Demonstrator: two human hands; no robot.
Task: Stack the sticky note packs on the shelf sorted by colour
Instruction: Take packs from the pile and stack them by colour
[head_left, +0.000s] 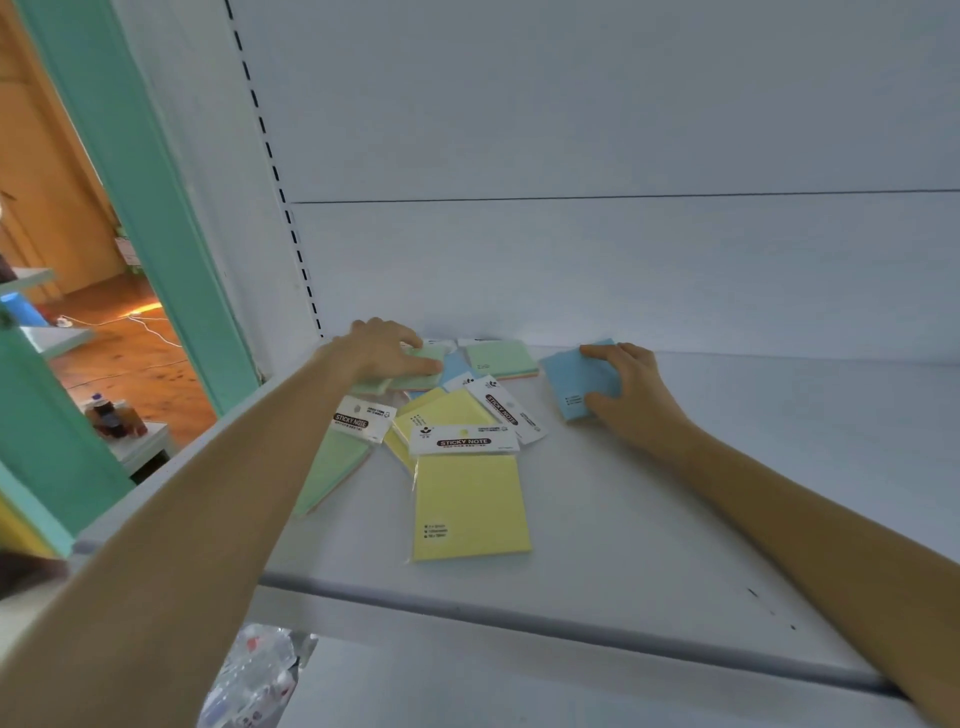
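Sticky note packs lie scattered on a white shelf (649, 519). My left hand (387, 351) presses down on a green pack (415, 382) near the back left, fingers gripping it. My right hand (631, 392) grips a blue pack (579, 379) off to the right of the pile. A large yellow pack (470, 506) lies nearest the front, with another yellow pack (447, 410) behind it. A green pack (335, 465) sits partly under my left forearm. One more green pack (501, 358) rests by the back wall. A further blue pack (457, 366) is mostly covered.
The shelf's back wall (623, 260) rises just behind the pile. A slotted upright (291, 223) stands at the left. Below the front edge sits a clear plastic bag (254, 680). A teal door frame (156, 208) and a room lie to the left.
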